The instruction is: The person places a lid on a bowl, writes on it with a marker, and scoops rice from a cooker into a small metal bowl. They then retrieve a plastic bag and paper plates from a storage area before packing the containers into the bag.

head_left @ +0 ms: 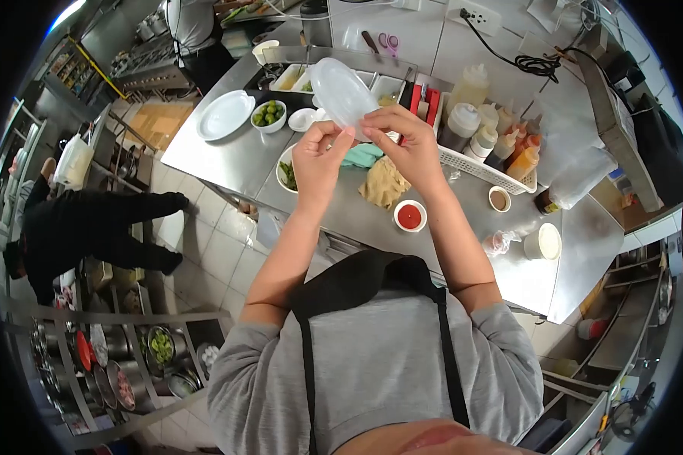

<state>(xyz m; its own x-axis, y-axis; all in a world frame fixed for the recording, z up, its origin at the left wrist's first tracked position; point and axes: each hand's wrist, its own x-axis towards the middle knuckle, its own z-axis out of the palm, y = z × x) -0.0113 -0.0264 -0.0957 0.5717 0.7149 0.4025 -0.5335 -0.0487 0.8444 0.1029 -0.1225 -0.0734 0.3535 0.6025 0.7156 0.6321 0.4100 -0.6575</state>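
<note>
Clear plastic lid held up over the steel counter

The lid is pinched at its lower rim by the left hand and right hand, fingers closed on it; a slipped thin grip could drop it onto the red sauce cup

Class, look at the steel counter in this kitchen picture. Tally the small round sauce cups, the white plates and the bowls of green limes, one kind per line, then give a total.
Small round sauce cups: 2, red sauce and brown sauce
White plates: 1
Bowls of green limes: 1
Total: 4
</note>
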